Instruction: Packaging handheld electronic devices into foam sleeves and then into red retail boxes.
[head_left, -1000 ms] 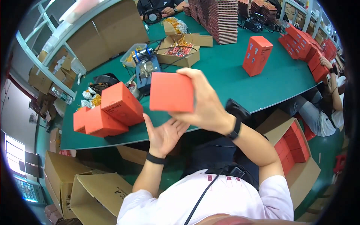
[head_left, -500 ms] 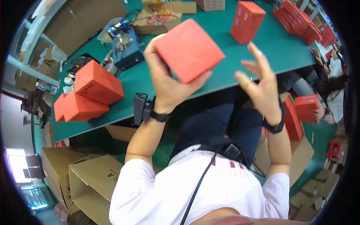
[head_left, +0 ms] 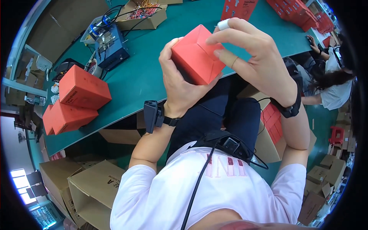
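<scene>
A red cardboard box (head_left: pixel 191 57) is held up over the near edge of the green table (head_left: pixel 142 86), tilted so that a folded end with creases and flap edges faces up. My left hand (head_left: pixel 182 92) is wrapped round its left and lower sides, thumb along the near edge. The bent index finger and thumb of my right hand (head_left: pixel 262 57) meet the box's folded end at its right side, gripping at the flap edge. White tape circles one right finger and a tan band circles the thumb. The box's underside is hidden.
Several red boxes (head_left: pixel 88 90) are stacked at the table's left. Behind them sit a blue machine (head_left: pixel 112 48) and a carton of small parts (head_left: pixel 153 21). Another red box (head_left: pixel 249 9) stands farther back. Right of my legs, an open carton (head_left: pixel 264 143) holds red boxes. A co-worker (head_left: pixel 337 90) sits right.
My right hand has moved left and up from open air onto the box. The box has turned, bringing its creased end into view. The co-worker no longer shows a red box in hand.
</scene>
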The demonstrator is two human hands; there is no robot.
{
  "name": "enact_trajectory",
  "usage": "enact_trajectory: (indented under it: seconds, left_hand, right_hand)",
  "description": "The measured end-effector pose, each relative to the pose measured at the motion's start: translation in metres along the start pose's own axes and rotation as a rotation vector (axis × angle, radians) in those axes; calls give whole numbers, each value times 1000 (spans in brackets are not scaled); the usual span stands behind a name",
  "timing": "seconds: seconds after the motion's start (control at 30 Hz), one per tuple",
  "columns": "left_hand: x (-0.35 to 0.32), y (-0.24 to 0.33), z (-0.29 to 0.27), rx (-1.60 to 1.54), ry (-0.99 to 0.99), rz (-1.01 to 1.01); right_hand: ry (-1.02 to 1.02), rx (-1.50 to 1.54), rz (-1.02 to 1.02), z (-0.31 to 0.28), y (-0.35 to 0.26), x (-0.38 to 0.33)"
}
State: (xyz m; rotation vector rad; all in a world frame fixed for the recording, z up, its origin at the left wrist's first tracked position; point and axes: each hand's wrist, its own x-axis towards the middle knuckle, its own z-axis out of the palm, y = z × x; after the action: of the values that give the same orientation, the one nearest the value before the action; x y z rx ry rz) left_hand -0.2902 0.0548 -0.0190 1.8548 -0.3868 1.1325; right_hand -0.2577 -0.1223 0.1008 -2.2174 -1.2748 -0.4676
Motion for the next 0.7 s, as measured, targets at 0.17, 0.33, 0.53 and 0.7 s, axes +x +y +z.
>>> enact_trajectory:
  seconds: [0.17,0.33,0.53,0.7]
  left_hand:
    - [-2,-5,1,27,136,-141]
    - [-1,-7,16,21,295,-245]
    - [-28,4,-18,-60,18,-152]
    - [41,-49,-54,-92,-288,-254]
  right_hand:
    - [-71,-38,71,4,-19,14]
    - [-138,-78,325,37,-28,22]
    - [-163,510,474,43,39,25]
    - [32,476,465,44,48,33]
